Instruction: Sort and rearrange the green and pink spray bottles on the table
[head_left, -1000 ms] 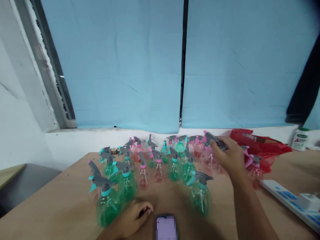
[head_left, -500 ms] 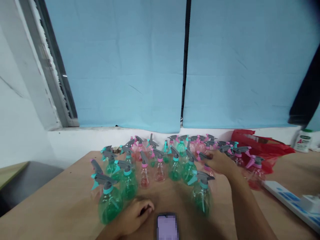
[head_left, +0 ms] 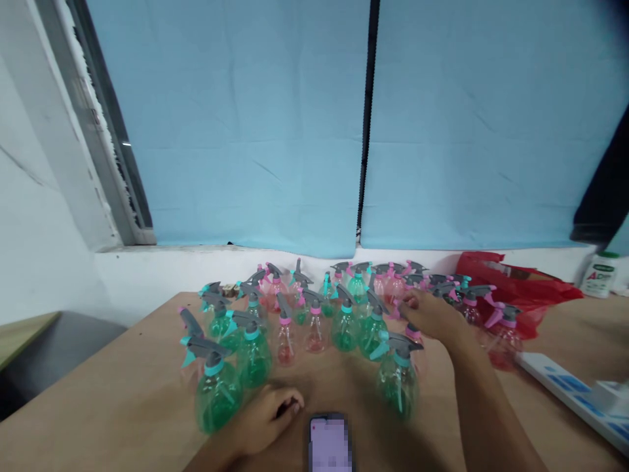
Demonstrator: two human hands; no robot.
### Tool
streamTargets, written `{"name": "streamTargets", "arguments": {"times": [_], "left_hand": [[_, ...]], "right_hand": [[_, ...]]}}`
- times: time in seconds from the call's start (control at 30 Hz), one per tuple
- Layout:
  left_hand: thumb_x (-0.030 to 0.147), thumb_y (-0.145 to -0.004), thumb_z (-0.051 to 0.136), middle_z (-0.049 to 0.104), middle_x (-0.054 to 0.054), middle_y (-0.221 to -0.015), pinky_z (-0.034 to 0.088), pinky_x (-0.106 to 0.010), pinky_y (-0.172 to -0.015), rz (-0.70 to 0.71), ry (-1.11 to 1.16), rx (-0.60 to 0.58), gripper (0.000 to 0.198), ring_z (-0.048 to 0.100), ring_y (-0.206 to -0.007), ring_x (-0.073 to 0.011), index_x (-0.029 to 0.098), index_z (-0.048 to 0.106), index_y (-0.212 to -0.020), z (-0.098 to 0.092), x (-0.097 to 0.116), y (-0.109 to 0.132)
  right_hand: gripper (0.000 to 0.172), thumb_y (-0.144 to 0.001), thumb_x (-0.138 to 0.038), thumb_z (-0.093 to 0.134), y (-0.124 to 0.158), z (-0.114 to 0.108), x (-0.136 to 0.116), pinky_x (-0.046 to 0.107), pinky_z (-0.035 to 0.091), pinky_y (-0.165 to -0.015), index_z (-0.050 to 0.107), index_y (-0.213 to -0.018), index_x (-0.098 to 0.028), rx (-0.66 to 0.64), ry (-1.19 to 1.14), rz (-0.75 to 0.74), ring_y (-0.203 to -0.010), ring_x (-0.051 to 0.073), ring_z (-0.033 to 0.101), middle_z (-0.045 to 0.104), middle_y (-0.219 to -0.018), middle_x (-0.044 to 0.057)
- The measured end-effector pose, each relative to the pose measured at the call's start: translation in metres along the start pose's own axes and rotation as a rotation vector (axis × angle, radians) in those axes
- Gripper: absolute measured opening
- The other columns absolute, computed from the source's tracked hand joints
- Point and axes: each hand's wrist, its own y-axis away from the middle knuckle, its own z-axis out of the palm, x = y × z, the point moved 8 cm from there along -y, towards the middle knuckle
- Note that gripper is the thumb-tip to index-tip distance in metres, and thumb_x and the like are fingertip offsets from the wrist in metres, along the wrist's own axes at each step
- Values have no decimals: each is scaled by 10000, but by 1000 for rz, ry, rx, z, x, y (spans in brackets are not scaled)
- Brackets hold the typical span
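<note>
Right arm stretched well forward, right grip bent-fingered; left grip low (loosely curled, that one)!

Spray bottles clustered on table, wall behind them, curtains above; phone at near edge of view, centre, left hand on table between it and front-left bottle. Right hand among bottles on cluster's right side, behind front-right bottle. Plastic bag behind rightmost bottles, container right of bag near wall, flat strip in front of both at right, small block on it.
</note>
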Motion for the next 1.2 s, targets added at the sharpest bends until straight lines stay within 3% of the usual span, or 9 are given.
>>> {"name": "streamTargets", "arguments": {"times": [0.17, 0.23, 0.4, 0.57, 0.7, 0.83, 1.07, 1.2], "left_hand": [[322, -1055, 448, 736, 5, -968, 434, -248, -764, 10, -5, -3, 243, 647, -835, -170, 249, 679, -1040, -1, 1, 0], [343, -1066, 434, 739, 0, -986, 440, -252, -782, 21, 9, -2, 261, 657, -861, -175, 250, 677, -1046, 0, 0, 0], [361, -1062, 442, 741, -6, -1002, 446, -266, -803, 7, -12, -8, 265, 661, -897, -187, 253, 684, -1056, 2, -3, -1], [349, -1063, 444, 743, 7, -978, 436, -259, -768, 11, -19, -16, 255, 658, -851, -175, 258, 682, -1058, 3, -2, 0], [329, -1060, 442, 744, 7, -984, 434, -264, -779, 12, -19, -10, 249, 657, -852, -175, 258, 680, -1061, 1, 1, 0], [334, -1056, 441, 741, 1, -970, 438, -258, -757, 4, -2, -9, 252, 650, -829, -171, 245, 676, -1036, -1, 3, -1], [352, -1064, 435, 740, 3, -964, 439, -262, -743, 18, -2, -9, 268, 649, -822, -175, 249, 682, -1048, -1, 3, -1], [366, -1062, 439, 740, -1, -961, 439, -267, -755, 4, -9, -5, 274, 647, -829, -181, 250, 687, -1052, -1, 1, 0]], "right_hand": [[244, -954, -360, 502, 4, -6, -50, 346, 453, -848, 704, -1023, -240, 66, -136, -366, -990, 259, 698, 773, -1039, 65], [244, -954, -342, 511, 8, -4, -65, 366, 434, -923, 726, -1019, -249, 52, -147, -440, -1044, 259, 684, 773, -1079, 58], [302, -965, -320, 485, 10, 8, -74, 365, 411, -905, 760, -862, -255, -47, -13, -400, -1013, 257, 677, 776, -1021, 52], [314, -965, -305, 467, 5, 5, -65, 300, 412, -814, 753, -873, -216, -42, -26, -385, -959, 241, 663, 768, -968, 84], [392, -992, -332, 415, 3, 14, -60, 292, 382, -756, 706, -760, -208, -133, 26, -357, -847, 223, 660, 754, -848, 67], [412, -1003, -344, 397, 2, 20, -57, 322, 371, -802, 692, -752, -201, -157, 87, -304, -889, 246, 673, 760, -871, 74], [434, -1037, -337, 374, 1, 17, -54, 393, 351, -920, 715, -798, -212, -26, 56, -313, -999, 279, 645, 772, -952, 91], [405, -1050, -354, 377, 4, 2, -58, 411, 346, -945, 744, -922, -240, 125, -3, -367, -1057, 282, 613, 767, -1041, 76]]}}
